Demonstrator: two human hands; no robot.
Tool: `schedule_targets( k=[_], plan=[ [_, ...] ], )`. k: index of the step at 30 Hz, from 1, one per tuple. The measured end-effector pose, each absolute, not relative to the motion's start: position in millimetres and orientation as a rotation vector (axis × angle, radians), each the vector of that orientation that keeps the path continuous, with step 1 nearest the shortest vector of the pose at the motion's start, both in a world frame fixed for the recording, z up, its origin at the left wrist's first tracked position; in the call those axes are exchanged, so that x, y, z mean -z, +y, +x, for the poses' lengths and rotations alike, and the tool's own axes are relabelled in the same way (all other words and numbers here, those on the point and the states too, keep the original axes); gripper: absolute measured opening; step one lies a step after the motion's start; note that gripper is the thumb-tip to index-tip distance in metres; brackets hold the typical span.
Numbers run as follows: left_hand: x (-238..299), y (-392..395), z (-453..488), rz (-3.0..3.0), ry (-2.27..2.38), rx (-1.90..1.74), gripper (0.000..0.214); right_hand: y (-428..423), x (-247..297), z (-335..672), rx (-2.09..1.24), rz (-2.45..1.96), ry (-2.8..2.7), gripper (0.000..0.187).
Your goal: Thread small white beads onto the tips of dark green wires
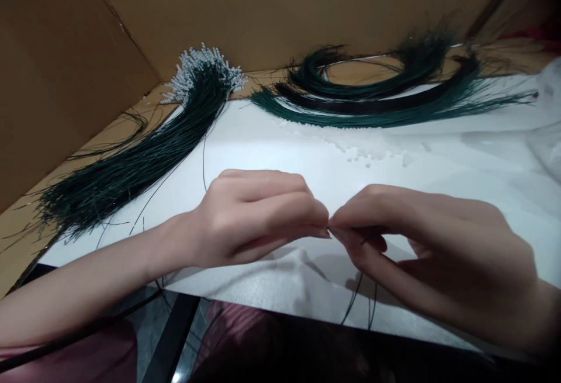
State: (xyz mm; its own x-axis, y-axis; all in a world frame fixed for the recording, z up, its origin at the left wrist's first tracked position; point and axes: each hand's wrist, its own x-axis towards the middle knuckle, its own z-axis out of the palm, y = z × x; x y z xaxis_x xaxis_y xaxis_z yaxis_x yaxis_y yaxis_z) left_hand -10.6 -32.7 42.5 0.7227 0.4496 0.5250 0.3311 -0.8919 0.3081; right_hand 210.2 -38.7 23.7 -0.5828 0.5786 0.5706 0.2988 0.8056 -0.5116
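Note:
My left hand (263, 213) is closed in a pinch, its fingertips meeting those of my right hand (456, 248) above a white sheet. Whatever sits between the left fingertips is too small to make out. The right thumb and index finger are also pinched together. Thin dark wires (353, 298) come out beneath the right hand and hang toward the near edge of the sheet; their upper part is hidden by the fingers. Behind my left hand lies a thick bundle of green wires (153, 161) with white beaded tips (204, 70) at its far end.
Curved bundles of dark green wire (372, 117) lie at the back right. Small white beads (366, 152) are scattered in front of them. Cardboard walls (280, 14) stand behind and at the left. A clear plastic bag (546, 131) is at the right edge.

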Motion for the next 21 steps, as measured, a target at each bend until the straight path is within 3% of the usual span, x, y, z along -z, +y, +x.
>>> schedule_targets(
  k=[21],
  plan=[
    [-39.3,-30.2,-14.6,2.789,0.645,-0.767,0.008,-32.2,-23.9,211.9,-0.639,-0.607,-2.250,0.015]
  ],
)
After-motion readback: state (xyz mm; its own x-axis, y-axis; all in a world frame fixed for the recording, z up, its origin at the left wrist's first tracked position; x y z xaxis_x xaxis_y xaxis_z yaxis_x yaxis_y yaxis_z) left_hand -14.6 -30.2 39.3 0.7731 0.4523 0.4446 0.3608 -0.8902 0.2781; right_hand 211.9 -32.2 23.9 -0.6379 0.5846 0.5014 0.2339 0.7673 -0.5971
